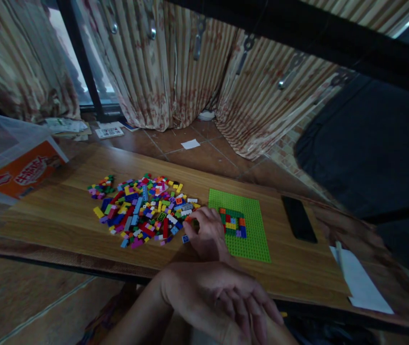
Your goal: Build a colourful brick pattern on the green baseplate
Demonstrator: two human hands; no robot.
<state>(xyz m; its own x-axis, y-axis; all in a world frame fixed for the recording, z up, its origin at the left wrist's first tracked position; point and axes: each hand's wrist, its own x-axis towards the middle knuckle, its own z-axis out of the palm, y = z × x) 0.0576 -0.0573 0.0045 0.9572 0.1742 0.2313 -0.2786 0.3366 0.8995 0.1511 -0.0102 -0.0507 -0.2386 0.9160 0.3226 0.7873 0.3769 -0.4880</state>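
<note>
My right hand (207, 232) reaches over the right edge of a heap of mixed toy building bricks (141, 211). Its thumb and index finger pinch what looks like a small orange brick (189, 219), partly hidden by the fingers. A small blue brick (185, 238) lies just below the thumb. Close to the camera, my left hand (222, 302) rests across my right forearm, fingers loosely curled and apart, holding nothing. Just right of my right hand is a green baseplate (251, 247) bearing a squarish build of coloured bricks (233, 223), its left side partly covered by that hand.
A black phone (298, 219) lies on the wooden tabletop (186, 251), right of the baseplate. White paper with a pen (362, 282) is at the right end. A clear plastic container with an orange label (24, 167) stands at the left end. Curtains (175, 72) hang behind.
</note>
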